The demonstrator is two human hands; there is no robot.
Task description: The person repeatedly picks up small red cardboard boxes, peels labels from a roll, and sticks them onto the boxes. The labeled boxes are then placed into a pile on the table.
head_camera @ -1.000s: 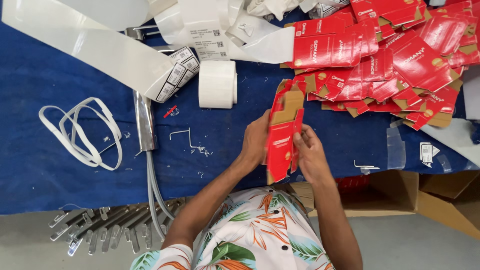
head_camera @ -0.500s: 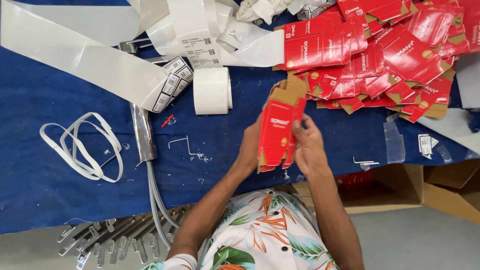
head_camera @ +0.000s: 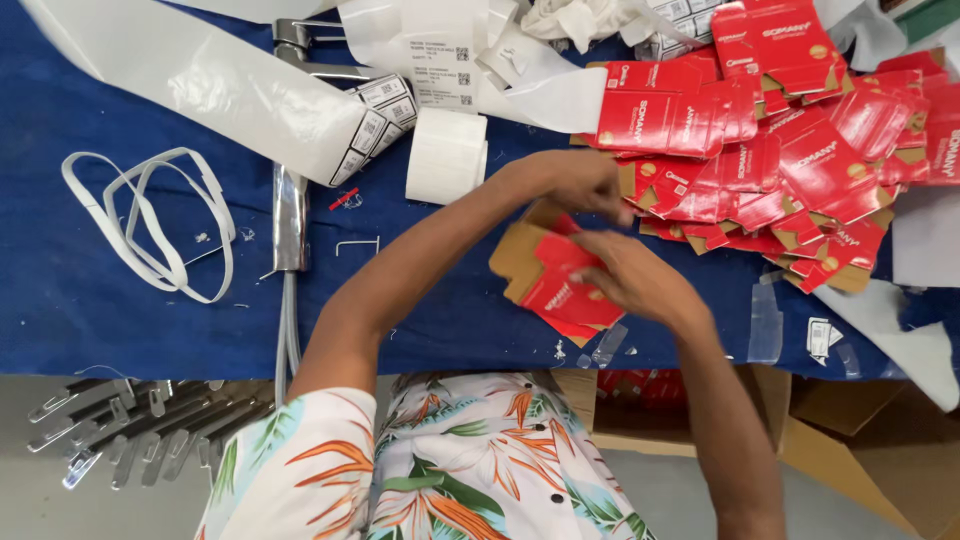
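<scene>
You've got blue table cover (head_camera: 100,300) | white label roll (head_camera: 446,155) near top centre | long glossy white strip (head_camera: 210,80) top left | looped white strap (head_camera: 160,230) at left | metal clips (head_camera: 130,440) bottom left | brown cardboard box (head_camera: 850,450) bottom right | small metal staple (head_camera: 358,243) beside roll

Red flat carton blank (head_camera: 560,285), brown cardboard inside showing at upper-left flap, lies tilted at frame centre, low over blue surface (head_camera: 100,300). Partly folded; white print on red face. Right hand (head_camera: 635,280) covers its right edge; left hand (head_camera: 575,180) pinches its upper flap. Just left of heap of like red cartons (head_camera: 780,150) at upper right.
</scene>
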